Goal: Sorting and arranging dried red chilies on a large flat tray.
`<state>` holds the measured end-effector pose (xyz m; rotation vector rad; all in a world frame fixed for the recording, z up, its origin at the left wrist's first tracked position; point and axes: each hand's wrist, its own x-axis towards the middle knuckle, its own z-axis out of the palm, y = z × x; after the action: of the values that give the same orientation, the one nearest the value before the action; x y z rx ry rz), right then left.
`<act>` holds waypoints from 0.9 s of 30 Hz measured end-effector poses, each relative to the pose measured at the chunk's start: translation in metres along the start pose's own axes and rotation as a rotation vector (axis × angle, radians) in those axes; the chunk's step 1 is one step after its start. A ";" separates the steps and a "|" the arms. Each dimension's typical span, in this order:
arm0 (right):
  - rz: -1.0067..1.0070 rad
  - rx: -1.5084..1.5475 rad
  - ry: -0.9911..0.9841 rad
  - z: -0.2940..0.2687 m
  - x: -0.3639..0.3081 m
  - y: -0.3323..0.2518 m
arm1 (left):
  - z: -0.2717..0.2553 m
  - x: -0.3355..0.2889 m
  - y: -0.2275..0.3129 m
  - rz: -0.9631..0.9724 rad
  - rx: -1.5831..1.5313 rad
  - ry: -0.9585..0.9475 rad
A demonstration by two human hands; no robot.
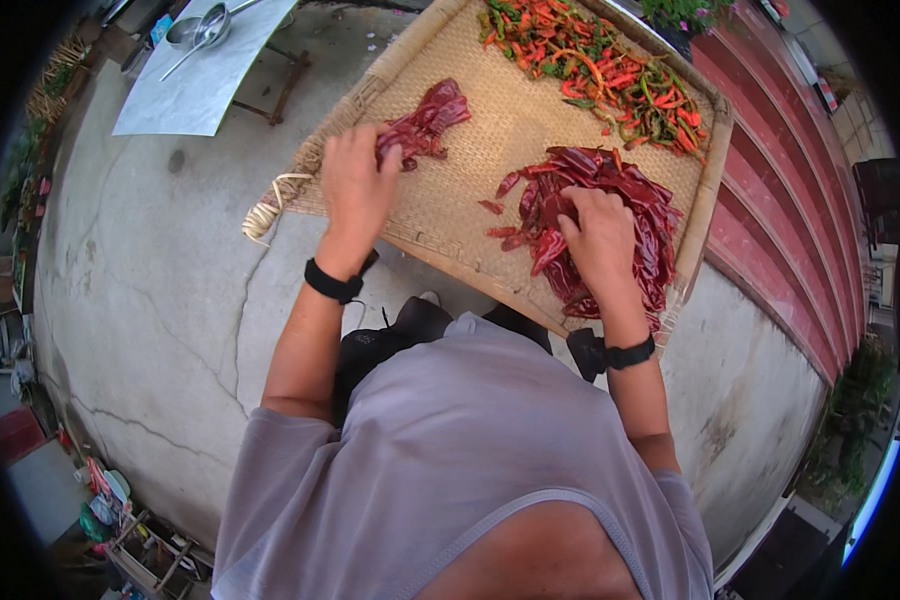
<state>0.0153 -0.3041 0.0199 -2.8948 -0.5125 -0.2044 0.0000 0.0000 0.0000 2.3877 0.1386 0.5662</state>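
A shallow woven bamboo tray (490, 215) lies in front of me. At its left side, my left hand (360, 180) curls its fingers and thumb around the near end of a small bunch of dried red chili peppers (438, 112). My right hand (600, 230) is on a larger heap of dark, glossy dried red chili peppers (655, 235), fingers bent down into it and thumb apart from the index finger, with peppers between them. Its fingertips are partly hidden in the heap. Smaller orange, red and green chili peppers (595, 65) are spread along the tray's far right.
Red steps (770, 180) rise along the tray's right side. A pale table (195, 85) at the far left carries a metal bowl (183, 33) and a ladle (210, 30). Cracked concrete floor (150, 280) stretches to the left. Clutter and a wooden rack (150, 550) stand at the lower left.
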 end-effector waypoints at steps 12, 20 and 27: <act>0.117 0.220 0.036 0.008 0.003 -0.005 | 0.021 -0.019 0.032 0.176 -0.251 -0.054; 0.287 1.420 -0.279 0.004 -0.012 -0.028 | 0.060 -0.040 0.065 -0.185 -0.914 -0.531; 0.101 0.342 0.032 -0.010 -0.028 0.003 | 0.023 -0.017 0.020 0.022 -0.260 -0.313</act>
<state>-0.0109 -0.3177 0.0240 -2.5709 -0.3547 -0.1329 -0.0062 -0.0333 -0.0090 2.1920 -0.0942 0.2000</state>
